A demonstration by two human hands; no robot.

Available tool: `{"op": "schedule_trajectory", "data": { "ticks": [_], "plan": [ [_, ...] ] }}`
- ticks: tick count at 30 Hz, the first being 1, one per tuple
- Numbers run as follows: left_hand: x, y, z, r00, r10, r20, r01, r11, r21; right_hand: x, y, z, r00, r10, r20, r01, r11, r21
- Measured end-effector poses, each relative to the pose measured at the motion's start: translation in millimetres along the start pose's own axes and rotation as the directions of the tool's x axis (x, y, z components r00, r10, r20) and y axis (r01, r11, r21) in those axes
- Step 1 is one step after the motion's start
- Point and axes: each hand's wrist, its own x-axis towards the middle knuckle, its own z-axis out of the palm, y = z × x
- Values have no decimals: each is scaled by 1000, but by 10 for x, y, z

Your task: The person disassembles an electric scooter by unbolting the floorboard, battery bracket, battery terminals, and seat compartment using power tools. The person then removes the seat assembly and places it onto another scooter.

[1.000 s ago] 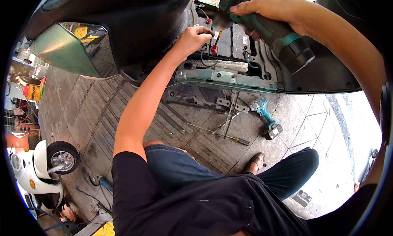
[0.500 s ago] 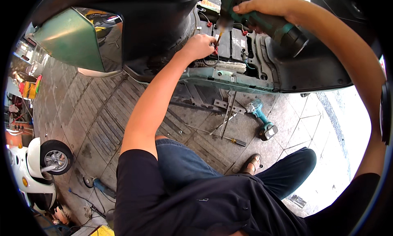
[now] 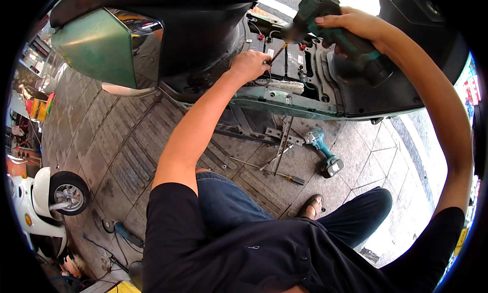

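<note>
On the paved floor (image 3: pixel 117 155) nearest the person's knees, a screwdriver (image 3: pixel 291 178) and a second teal cordless driver (image 3: pixel 322 151) lie just right of centre, near a sandalled foot (image 3: pixel 311 207); far left stands a white scooter's wheel (image 3: pixel 68 192). Beyond them, a scooter's opened floor compartment (image 3: pixel 284 97) exposes a black battery (image 3: pixel 290 64). Left hand (image 3: pixel 250 65) is closed in a pinch on the driver bit (image 3: pixel 277 54) at the battery's near left corner. Right hand (image 3: pixel 353 27), fingers wrapped tight, grips a teal cordless driver (image 3: pixel 330 23) held above the battery, its nose angled down and left toward the pinched bit. A green body panel (image 3: pixel 96 46) sits far left.
</note>
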Motion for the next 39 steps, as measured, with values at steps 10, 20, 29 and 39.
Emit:
{"op": "schedule_trajectory", "data": {
  "ticks": [10,20,29,39],
  "plan": [
    [-7,65,54,993,-31,-110,44,992,117,711,431,-31,982,18,-188,11,989,149],
    [48,5,65,997,18,-71,-7,989,150,895,607,90,977,7,-213,33,982,187],
    [16,56,14,1000,-7,-30,10,995,95,835,451,20,987,-18,-162,37,993,114],
    [-32,93,42,999,-42,-34,45,994,101,1833,13,-525,960,200,197,-171,973,-153]
  ]
}}
